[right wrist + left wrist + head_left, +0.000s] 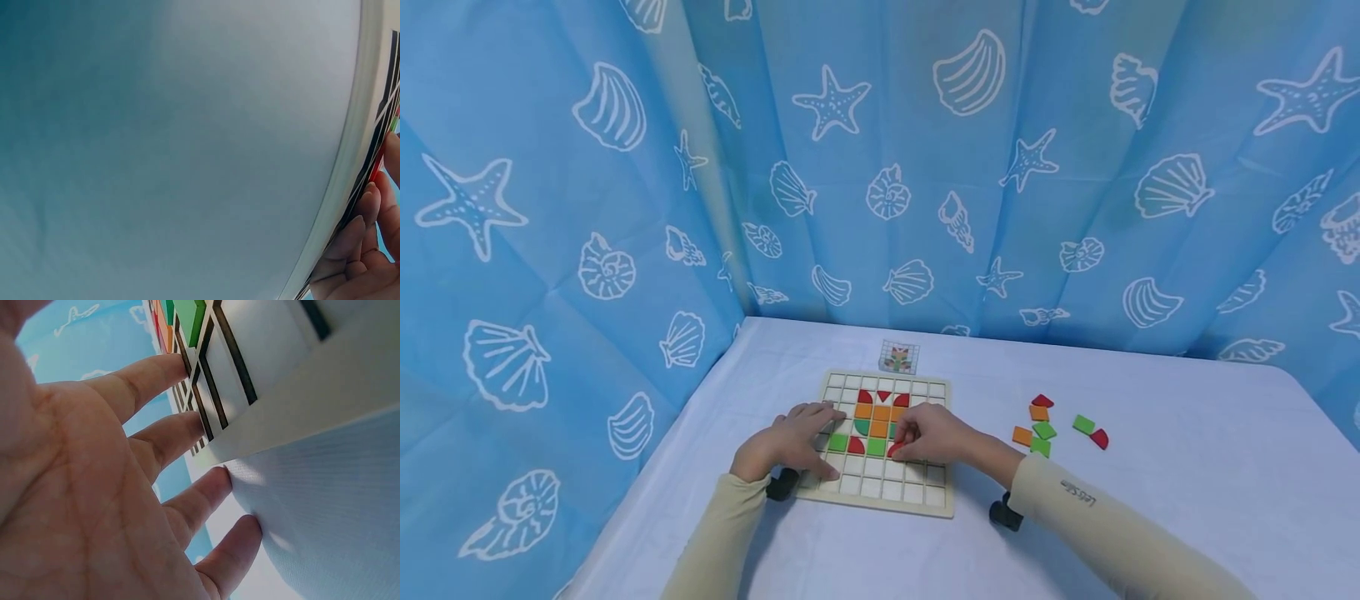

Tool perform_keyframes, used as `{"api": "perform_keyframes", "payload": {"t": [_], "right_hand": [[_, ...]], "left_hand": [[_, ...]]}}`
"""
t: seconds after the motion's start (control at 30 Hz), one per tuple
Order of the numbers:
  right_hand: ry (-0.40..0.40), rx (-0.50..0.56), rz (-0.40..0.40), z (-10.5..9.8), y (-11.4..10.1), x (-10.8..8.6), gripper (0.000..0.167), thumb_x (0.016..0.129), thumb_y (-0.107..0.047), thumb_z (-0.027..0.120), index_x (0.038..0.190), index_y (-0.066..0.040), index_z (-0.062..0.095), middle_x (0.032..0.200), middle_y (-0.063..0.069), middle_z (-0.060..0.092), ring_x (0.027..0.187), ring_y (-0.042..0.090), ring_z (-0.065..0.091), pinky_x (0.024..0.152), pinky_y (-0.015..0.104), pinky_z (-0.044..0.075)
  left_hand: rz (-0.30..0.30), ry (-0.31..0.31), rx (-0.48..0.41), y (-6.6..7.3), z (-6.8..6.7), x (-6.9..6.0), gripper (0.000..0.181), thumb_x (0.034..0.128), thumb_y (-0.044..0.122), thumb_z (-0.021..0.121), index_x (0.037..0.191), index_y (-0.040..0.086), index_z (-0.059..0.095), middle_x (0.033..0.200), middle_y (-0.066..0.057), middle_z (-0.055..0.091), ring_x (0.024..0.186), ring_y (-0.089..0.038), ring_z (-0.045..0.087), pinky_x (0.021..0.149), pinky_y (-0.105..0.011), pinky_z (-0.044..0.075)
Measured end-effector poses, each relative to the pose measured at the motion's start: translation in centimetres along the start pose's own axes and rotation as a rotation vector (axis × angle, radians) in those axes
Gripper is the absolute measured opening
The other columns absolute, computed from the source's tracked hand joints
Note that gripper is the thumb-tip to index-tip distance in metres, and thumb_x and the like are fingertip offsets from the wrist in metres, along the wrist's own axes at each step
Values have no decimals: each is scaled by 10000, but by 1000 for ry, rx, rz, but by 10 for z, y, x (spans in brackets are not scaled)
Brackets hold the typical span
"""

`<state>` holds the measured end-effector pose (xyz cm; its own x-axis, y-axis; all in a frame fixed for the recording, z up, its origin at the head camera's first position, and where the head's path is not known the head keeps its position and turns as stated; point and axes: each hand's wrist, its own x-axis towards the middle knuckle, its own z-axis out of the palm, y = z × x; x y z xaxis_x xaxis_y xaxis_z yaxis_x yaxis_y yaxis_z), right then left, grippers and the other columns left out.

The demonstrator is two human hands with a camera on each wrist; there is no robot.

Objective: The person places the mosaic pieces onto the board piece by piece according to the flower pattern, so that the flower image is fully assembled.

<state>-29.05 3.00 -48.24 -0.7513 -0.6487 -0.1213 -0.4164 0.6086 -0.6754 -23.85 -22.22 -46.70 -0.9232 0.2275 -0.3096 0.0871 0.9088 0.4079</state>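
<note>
A pale gridded board (880, 504) lies on the white table, with red, orange and green tiles forming a pattern on its squares. My right hand (934, 433) is over the board's right half. Its thumb and fingers pinch a red tile (377, 164) with a curved edge, low against the grid and partly hidden. My left hand (793, 437) rests spread at the board's left side. In the left wrist view, two of its fingertips touch the board and two lie on the cloth beyond its edge. A light green square tile (838, 442) sits close to that hand.
Right of the board lie loose tiles, among them a red one (1100, 438), a green one (1083, 423) and an orange one (1022, 435). A small pattern card (899, 357) is behind the board. A blue shell-print curtain (880, 167) hangs along the table's back and left.
</note>
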Motion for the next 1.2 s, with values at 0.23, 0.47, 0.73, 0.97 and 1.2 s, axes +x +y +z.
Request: {"api": "perform_keyframes", "payload": {"t": [0.23,0.47,0.73,0.97,1.2], "right_hand": [[6,-14,23,-2,-2,1,151,808,-235,828,828,-167,695,733,-30,600,729,127,539,644,243,453],[9,-8,30,-4,-4,-1,160,807,-218,829,837,-145,689,742,-23,592,729,133,531,646,257,445],[-10,4,-3,-6,-3,-2,145,821,-234,817,854,-158,697,742,-37,596,733,125,541,648,240,450],[0,59,-38,-14,2,-7,169,836,-217,803,956,-136,714,869,-27,666,805,131,594,712,256,516],[25,205,-13,-24,11,-20,271,860,-171,771,1100,-73,694,1085,69,689,913,167,661,737,292,577]], "left_hand": [[-9,0,-5,3,-4,2,860,720,342,882,1459,233,456,1598,-73,322,1472,-352,233,1158,-670,184],[-9,4,-4,2,-3,3,866,718,355,882,1463,238,454,1600,-70,322,1475,-350,233,1159,-670,186],[5,11,-8,1,-2,1,862,721,352,881,1461,224,458,1593,-80,333,1476,-364,230,1151,-676,192],[8,14,-4,0,-1,2,862,723,354,878,1463,222,455,1588,-85,339,1472,-360,235,1153,-675,194],[7,11,4,-1,1,2,858,717,346,883,1456,221,465,1581,-90,349,1466,-360,249,1153,-669,201]]}}
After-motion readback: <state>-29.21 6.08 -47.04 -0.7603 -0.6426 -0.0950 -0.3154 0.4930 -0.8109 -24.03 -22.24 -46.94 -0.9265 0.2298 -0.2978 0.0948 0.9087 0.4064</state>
